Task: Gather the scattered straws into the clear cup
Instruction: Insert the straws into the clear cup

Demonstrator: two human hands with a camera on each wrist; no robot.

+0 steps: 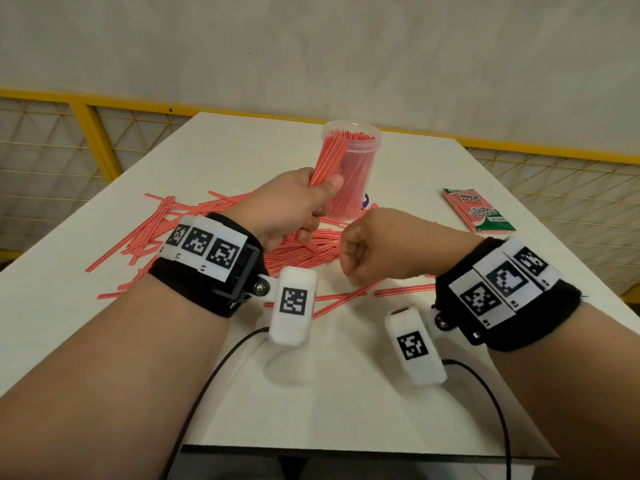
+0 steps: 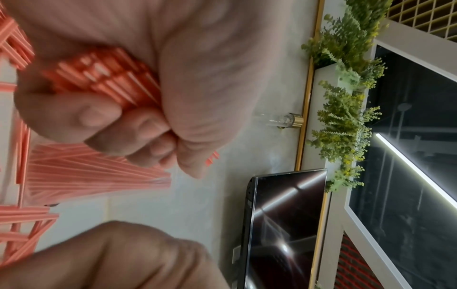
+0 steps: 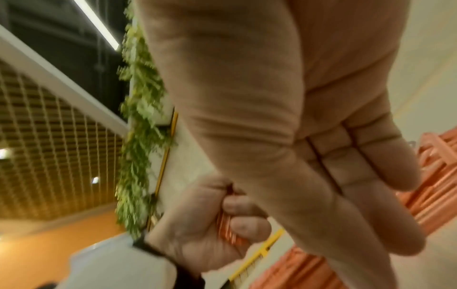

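Observation:
My left hand (image 1: 294, 206) grips a thick bundle of red-and-white straws (image 1: 327, 157), held upright and leaning against the near side of the clear cup (image 1: 362, 174). The cup stands at mid-table with several straws inside. In the left wrist view my fingers (image 2: 103, 117) curl round the bundle (image 2: 106, 78). My right hand (image 1: 369, 251) hovers just right of the left, over the scattered straws (image 1: 166, 230), and holds nothing. Its fingers (image 3: 346, 176) show straight and together in the right wrist view, where the left hand (image 3: 197, 224) with its bundle (image 3: 230, 228) appears behind.
A green-and-red straw packet (image 1: 478, 211) lies at the right of the white table (image 1: 346, 393). A yellow railing (image 1: 86, 126) runs behind the table. Two black cables (image 1: 207, 382) trail from the wrist cameras over the near edge.

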